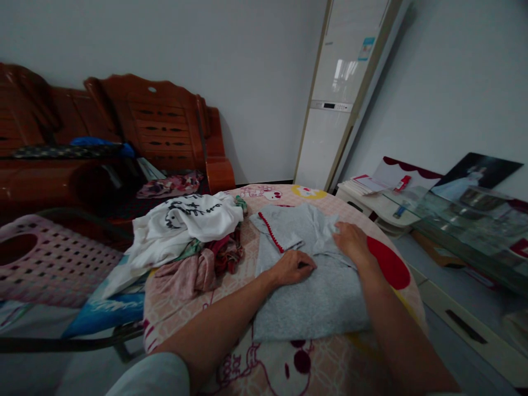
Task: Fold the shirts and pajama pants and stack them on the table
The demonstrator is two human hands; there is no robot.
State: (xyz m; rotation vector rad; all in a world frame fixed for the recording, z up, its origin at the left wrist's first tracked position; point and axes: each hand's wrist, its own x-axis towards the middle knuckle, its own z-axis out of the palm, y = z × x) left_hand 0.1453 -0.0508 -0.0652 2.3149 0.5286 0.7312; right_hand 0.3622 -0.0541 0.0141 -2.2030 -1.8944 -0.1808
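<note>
A light grey shirt (309, 308) lies partly folded on the round table, one sleeve with red scalloped trim turned inward at its upper left. My left hand (292, 268) rests on the middle of the shirt below that trim, its fingers curled in against the cloth. At the shirt's upper right edge, my right hand (350, 240) has its fingers closed on the bunched fabric. Wrinkles run through the cloth between the two hands. Part of the shirt's right side is hidden under my right forearm.
A patterned pink cloth (235, 324) covers the table. Left of the shirt are a white printed garment (193, 220) and a dusty pink garment (185, 278). A pink plastic basket (70, 258), wooden bench (152, 126), white standing air conditioner (334, 93) and glass-topped cabinet (466, 236) stand around.
</note>
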